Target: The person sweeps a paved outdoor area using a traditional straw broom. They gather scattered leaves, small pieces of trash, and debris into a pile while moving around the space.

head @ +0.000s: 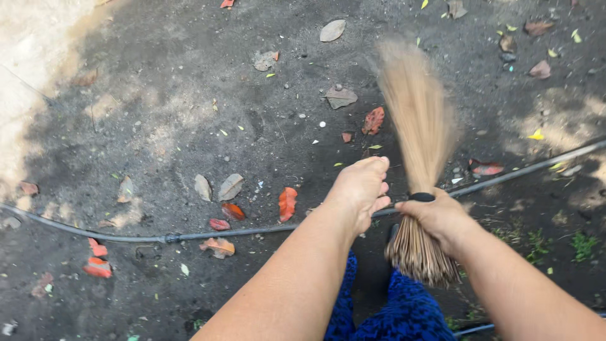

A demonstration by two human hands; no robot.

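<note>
The right hand (pixel 435 218) is gripping a bundled stick broom (pixel 420 158) just below its black binding band (pixel 421 197), the grip closed tight around the bundle, with the cut butt ends fanning out below the fist. The bristle end is blurring over the dark, packed ground (pixel 189 113), so the broom is judged to be swinging fast. The left hand (pixel 361 189) is holding nothing: it is hovering flat and open, fingers together, just beside the band and not touching it as far as can be told. A thin dark hose (pixel 208 235) is lying across the ground directly under both hands, running on to the upper right. Risk one: the bristle tips are passing close to this hose and could be catching it, dragging it or jarring the wrist. Risk two: with only one hand carrying the bundle, a hard stroke could be twisting it loose from the grip. Risk three: the left hand is sitting close to the swinging bundle and could be getting struck. Dry red and brown leaves (pixel 287 203) are lying scattered on both sides of the hose, so some are likely being trapped against it rather than cleared. Blue patterned clothing (pixel 410 316) is showing between the forearms, near the butt ends.
</note>
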